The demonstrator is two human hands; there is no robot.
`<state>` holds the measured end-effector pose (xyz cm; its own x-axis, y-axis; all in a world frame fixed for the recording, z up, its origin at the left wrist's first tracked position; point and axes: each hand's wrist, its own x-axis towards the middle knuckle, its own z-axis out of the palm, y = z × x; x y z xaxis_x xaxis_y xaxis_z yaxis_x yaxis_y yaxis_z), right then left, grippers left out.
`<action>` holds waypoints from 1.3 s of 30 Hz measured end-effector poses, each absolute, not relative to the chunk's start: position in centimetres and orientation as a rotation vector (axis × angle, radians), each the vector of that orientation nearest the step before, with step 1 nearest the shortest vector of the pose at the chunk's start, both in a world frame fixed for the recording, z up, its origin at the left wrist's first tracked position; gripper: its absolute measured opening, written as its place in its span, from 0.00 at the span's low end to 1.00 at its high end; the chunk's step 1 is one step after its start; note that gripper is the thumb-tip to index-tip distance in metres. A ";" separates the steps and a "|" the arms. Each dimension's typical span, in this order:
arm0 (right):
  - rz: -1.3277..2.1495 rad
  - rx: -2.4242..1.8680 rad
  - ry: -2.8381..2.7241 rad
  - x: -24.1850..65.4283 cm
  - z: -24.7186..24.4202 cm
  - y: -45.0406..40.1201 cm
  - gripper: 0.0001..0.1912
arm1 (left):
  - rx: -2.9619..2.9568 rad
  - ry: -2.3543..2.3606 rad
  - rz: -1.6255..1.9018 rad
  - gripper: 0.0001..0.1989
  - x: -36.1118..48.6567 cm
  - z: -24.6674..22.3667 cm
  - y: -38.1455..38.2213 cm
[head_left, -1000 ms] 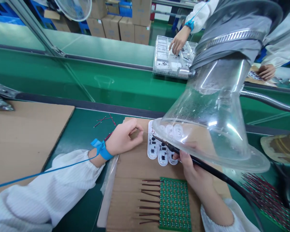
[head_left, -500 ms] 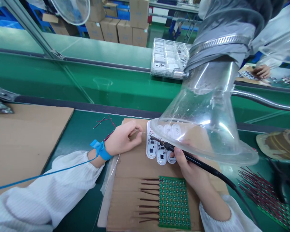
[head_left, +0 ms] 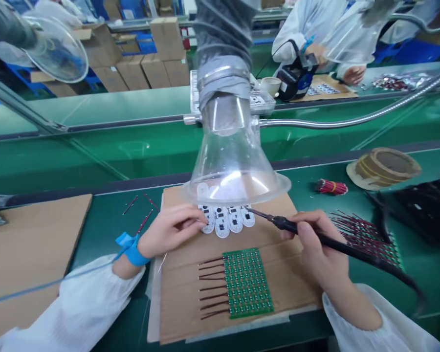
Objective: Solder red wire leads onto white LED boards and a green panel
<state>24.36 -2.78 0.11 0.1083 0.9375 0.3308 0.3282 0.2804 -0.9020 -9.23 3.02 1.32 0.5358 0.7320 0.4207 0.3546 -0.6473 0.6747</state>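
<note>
Work in hand, as we judge it: soldering-iron work at the row of white circuit boards [head_left: 222, 227], which lie side by side on the cardboard sheet [head_left: 190, 313], their upper ends seen through the clear hood [head_left: 229, 156]. Fine placing at this spot calls for a steady tip and a light grip.

Right hand [head_left: 322, 249]: closed round the soldering iron [head_left: 288, 225], thumb and fingers on its black handle. Forearm comes in from the lower right; the tip points left, at the upper part of the rightmost visible board. Contact or slight gap: we cannot tell.

Left hand [head_left: 172, 230]: fingers curled and narrow, tips at the leftmost board, palm side partly hidden. Whether we pinch anything, we cannot tell. Forearm reaches in from the lower left; blue wristband [head_left: 137, 255] at the wrist.

Near our hands: one green board [head_left: 247, 281], flat on the cardboard sheet, dark red leads [head_left: 212, 287] pointing left.
</note>
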 end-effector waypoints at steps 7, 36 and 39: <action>0.710 -1.245 -1.260 25.9 -1.8 -6.1 0.10 | 2.374 0.872 0.865 0.03 -2.7 1.9 2.6; 0.726 -1.362 -1.412 26.4 -2.7 -6.7 0.04 | 2.473 0.876 0.989 0.03 -1.8 -0.6 3.4; 0.714 -1.361 -1.419 26.4 -2.7 -6.7 0.04 | 2.474 0.872 0.992 0.03 -1.8 -0.6 3.4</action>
<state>26.45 -6.72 -2.74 0.1366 0.9570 0.2561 0.3649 0.1917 -0.9111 -1.83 3.39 -0.62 0.5689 0.6502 0.5037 0.4158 -0.7557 0.5060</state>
